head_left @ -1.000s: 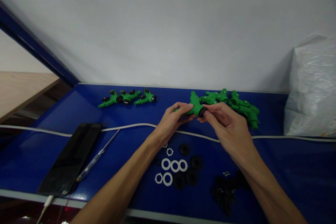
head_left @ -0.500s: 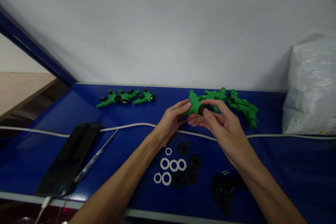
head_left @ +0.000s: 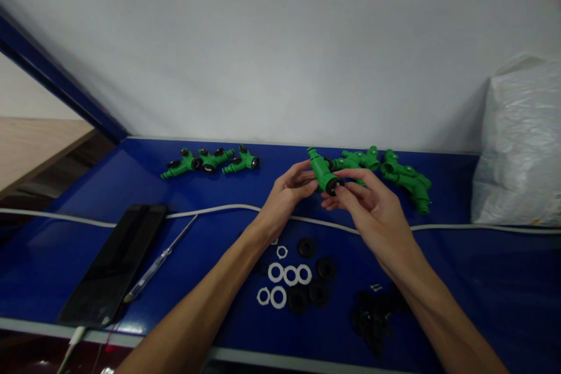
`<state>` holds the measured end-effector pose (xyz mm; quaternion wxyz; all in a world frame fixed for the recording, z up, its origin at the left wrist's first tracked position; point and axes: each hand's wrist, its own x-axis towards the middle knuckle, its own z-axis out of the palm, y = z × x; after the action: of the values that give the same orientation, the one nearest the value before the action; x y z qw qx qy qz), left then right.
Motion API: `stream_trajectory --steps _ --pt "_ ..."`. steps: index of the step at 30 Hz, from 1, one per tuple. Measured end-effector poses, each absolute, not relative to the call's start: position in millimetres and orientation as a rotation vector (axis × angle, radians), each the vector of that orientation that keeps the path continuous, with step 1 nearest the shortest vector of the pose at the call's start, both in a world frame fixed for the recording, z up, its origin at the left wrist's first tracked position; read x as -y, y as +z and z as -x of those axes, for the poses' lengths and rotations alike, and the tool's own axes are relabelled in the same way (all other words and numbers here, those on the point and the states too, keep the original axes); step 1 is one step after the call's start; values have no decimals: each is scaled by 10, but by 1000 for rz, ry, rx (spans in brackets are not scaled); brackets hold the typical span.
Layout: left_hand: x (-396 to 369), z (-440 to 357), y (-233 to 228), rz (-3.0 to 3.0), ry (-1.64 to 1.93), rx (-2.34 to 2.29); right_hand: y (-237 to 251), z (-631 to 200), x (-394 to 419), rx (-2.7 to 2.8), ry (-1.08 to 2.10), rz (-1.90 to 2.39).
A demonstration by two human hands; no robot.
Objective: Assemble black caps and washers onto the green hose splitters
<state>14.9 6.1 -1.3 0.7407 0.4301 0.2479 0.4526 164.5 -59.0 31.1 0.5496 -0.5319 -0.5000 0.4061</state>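
Above the blue table [head_left: 87,187], both hands hold a green plastic hose connector [head_left: 321,170]. My left hand [head_left: 287,196] grips its body from the left. The fingertips of my right hand [head_left: 370,210] pinch the black ring at its near end. Behind the hands lies a pile of bare green connectors [head_left: 394,175]. At the back left sits a row of green connectors with black rings fitted [head_left: 210,161]. Below my arms lie several white rings [head_left: 284,280] and black rings [head_left: 313,280] on the table.
A white cable [head_left: 210,210] runs across the table. A black phone [head_left: 116,263] and a thin screwdriver [head_left: 160,260] lie at the front left. A heap of small black parts [head_left: 374,318] sits at the front right. A white plastic bag [head_left: 521,146] stands at the right.
The held connector has turned, its far end swinging up and left. My right fingers shifted around its black end. The view moved slightly.
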Motion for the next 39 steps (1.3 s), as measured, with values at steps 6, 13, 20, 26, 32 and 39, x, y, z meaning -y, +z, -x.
stream_trajectory --steps 6,13,20,26,32,39 --pt "-30 -172 -12 -932 989 -545 327 -1655 597 1186 957 1268" --pt "-15 -163 6 -1011 1011 -550 306 -1652 599 1192 910 1252" --pt "3 -202 9 -918 1015 -544 327 -1618 609 1159 925 1259" --pt "44 -251 82 -710 1072 -541 364 -1550 632 1023 1153 1161" --pt "44 -228 149 -634 1031 -517 347 -1545 631 1034 1147 1131" --pt "60 -267 117 -667 956 -512 337 -1564 626 1127 1022 1207"
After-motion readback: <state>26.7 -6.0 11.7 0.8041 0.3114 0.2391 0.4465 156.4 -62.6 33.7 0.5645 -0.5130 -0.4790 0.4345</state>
